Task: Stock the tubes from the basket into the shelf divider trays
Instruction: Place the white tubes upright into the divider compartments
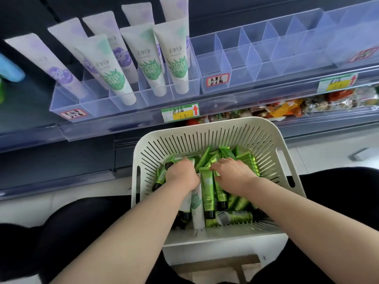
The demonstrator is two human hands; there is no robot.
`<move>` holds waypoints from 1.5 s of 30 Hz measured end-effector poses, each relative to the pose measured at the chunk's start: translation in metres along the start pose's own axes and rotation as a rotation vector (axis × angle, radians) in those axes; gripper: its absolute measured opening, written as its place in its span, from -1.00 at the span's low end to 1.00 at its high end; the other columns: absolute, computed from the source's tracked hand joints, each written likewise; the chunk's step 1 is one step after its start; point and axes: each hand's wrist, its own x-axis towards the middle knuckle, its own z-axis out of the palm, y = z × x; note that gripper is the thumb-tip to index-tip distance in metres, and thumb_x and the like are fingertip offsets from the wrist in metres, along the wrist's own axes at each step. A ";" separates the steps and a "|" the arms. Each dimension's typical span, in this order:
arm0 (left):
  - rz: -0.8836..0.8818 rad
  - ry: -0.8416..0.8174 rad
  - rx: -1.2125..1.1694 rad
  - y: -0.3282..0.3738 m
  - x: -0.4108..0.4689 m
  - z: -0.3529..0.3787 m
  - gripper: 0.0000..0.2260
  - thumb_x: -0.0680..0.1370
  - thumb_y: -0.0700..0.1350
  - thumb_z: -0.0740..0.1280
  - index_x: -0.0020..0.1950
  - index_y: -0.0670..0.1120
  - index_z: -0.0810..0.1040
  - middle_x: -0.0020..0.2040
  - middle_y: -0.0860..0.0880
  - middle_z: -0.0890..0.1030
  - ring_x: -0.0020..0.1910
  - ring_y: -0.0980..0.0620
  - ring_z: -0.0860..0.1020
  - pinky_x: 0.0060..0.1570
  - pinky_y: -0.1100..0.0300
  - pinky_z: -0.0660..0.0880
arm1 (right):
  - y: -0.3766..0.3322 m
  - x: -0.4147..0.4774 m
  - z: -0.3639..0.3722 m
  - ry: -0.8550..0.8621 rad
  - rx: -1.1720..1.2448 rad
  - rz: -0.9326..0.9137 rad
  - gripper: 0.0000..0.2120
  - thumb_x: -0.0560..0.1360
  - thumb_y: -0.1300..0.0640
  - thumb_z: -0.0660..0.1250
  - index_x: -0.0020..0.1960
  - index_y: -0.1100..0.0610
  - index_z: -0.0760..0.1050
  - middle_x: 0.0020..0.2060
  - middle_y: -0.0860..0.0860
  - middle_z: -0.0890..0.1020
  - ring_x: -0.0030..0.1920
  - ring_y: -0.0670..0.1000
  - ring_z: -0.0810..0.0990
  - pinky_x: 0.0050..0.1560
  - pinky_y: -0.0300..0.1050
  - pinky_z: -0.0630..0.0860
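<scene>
Both hands are buried among the tubes, fingers curled down into the pile; whether either has actually closed on a tube cannot be told, since the fingertips are hidden under the stock. The left hand (181, 173) presses into the left side of the heap and the right hand (231, 171) rests on the right side, thumb spread toward the centre, which reads as sorting or gathering several at once rather than picking one.

The green tubes (207, 193) lie jumbled, caps pointing every way, with one white tube (196, 210) among them. They fill the floor of the white slotted basket (205, 130), which appears to rest between the person's dark-clad knees, likely so both hands stay free and the stock sits just below the shelf.

Beyond the basket rim, the clear divider tray (256, 56) on the shelf stands with its compartments vacant, directly above and slightly right: probably the destination. To its left, another tray holds tall white tubes (174, 58) standing cap-down and leaning back, one per compartment, which suggests how the green ones should sit. Stocking of the green tubes looks barely begun.
</scene>
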 end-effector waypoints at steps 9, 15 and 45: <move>-0.011 0.134 -0.422 -0.037 -0.030 -0.014 -0.95 0.50 -0.10 0.27 -0.07 -0.05 0.45 -0.17 0.00 0.53 -0.20 0.00 0.51 -0.33 0.17 0.38 | -0.036 0.027 0.013 -0.051 -0.041 -0.043 -0.75 0.55 0.20 0.23 0.22 0.11 0.42 0.15 0.07 0.54 0.18 0.11 0.45 0.14 0.04 0.47; 0.039 0.381 -0.494 -0.053 -0.052 -0.029 -0.92 0.52 -0.16 0.24 -0.03 -0.03 0.36 -0.20 -0.05 0.54 -0.27 -0.06 0.51 -0.40 0.12 0.40 | -0.055 0.037 0.029 -0.019 -0.097 0.045 -0.62 0.52 0.09 0.33 0.30 0.12 0.37 0.17 0.09 0.53 0.21 0.13 0.42 0.13 0.01 0.45; 0.077 1.100 -0.829 -0.163 -0.141 -0.231 -0.81 0.49 -0.23 0.29 -0.15 0.08 0.56 -0.17 0.05 0.61 -0.14 -0.02 0.59 -0.13 -0.03 0.60 | -0.181 -0.008 -0.237 0.924 -0.043 -0.326 -0.82 0.57 0.12 0.22 0.09 0.01 0.57 -0.01 0.00 0.56 0.04 0.10 0.48 -0.14 -0.06 0.35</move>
